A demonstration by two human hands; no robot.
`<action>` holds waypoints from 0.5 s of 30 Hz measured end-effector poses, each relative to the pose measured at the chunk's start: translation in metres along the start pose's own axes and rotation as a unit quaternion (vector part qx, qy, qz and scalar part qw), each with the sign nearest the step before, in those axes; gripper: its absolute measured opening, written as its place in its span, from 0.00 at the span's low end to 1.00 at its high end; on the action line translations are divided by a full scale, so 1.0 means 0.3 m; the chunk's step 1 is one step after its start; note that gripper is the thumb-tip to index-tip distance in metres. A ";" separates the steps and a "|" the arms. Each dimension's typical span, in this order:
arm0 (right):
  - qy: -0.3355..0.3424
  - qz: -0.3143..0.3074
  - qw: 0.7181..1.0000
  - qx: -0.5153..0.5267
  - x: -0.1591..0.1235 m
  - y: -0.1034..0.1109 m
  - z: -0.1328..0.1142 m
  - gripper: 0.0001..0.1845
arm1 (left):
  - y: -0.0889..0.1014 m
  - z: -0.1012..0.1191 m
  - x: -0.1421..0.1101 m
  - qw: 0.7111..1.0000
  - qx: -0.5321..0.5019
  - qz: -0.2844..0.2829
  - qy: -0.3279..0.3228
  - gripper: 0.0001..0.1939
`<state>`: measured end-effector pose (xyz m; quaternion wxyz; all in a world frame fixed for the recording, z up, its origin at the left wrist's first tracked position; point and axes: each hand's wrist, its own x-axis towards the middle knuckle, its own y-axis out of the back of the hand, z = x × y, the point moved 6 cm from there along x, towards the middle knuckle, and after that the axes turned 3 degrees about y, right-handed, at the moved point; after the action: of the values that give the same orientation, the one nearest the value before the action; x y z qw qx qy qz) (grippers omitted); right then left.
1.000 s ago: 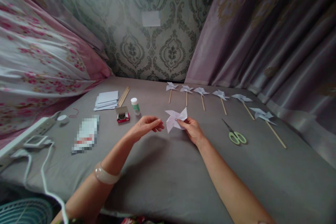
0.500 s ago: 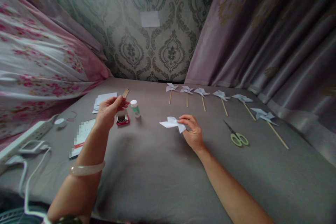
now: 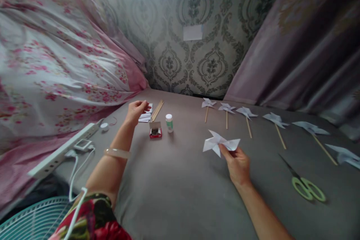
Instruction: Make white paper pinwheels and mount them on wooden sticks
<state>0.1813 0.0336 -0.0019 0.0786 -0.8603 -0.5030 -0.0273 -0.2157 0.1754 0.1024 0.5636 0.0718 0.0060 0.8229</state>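
Observation:
My right hand (image 3: pixel 239 167) pinches a white folded-paper pinwheel (image 3: pixel 216 143) by one side, holding it above the grey cloth. Its pointed blades face up toward me. At the left, my left hand (image 3: pixel 136 112) is raised with thumb and fingers drawn together; anything between the fingertips is too small to make out. Behind that hand lie white paper pieces (image 3: pixel 144 117), partly hidden, and a bundle of thin wooden sticks (image 3: pixel 158 110). An open red box of small dark metal bits (image 3: pixel 155 131) and a white-capped bottle (image 3: pixel 169 123) stand to its right.
Several finished pinwheels on sticks (image 3: pixel 246 113) form a row along the back right. Green-handled scissors (image 3: pixel 305 183) lie at the right. A white power strip (image 3: pixel 66 150) with cables runs along the left edge, beside a small white round object (image 3: pixel 104 127). A teal fan grille (image 3: pixel 36 217) is at bottom left.
The view has swung left, so things appear further right. My left hand has drawn away from above the red box, toward the papers. The pinwheel in my right hand has turned, showing more blades.

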 end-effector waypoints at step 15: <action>-0.169 0.000 0.971 0.172 0.002 -0.033 0.047 0.20 | -0.150 -0.156 0.254 0.912 0.370 -0.165 -0.068 0.01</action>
<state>0.1723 0.0411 -0.0147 0.1388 -0.8263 -0.5058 0.2054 -0.2070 0.2658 0.0604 0.6235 0.3291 0.2839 0.6499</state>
